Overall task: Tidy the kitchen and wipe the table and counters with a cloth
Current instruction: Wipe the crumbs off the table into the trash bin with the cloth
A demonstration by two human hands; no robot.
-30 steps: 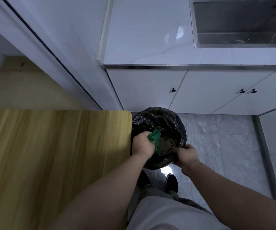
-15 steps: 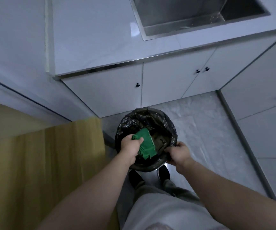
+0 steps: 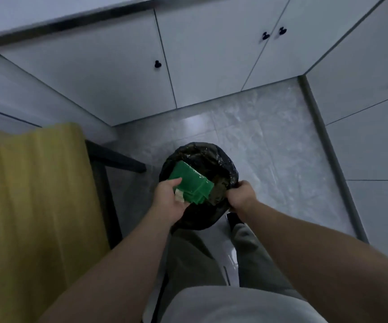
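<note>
A round bin lined with a black bag (image 3: 225, 164) stands on the floor in front of my feet. My left hand (image 3: 169, 199) holds a folded green cloth (image 3: 191, 183) over the bin's opening, thumb on top of the cloth, with a small pale scrap under the thumb. My right hand (image 3: 240, 194) grips the bag's rim on the bin's right side. Some dark rubbish lies inside the bin.
The wooden table (image 3: 32, 201) fills the left, with its dark leg frame (image 3: 116, 159) beside the bin. White cabinets with black knobs (image 3: 157, 64) run along the back and right. Grey tiled floor (image 3: 269, 148) lies to the right of the bin.
The view has tilted down, so the sink and counter top have left the frame. The green cloth now lies flatter and more spread over the bin. My right hand keeps its grip on the bag's rim.
</note>
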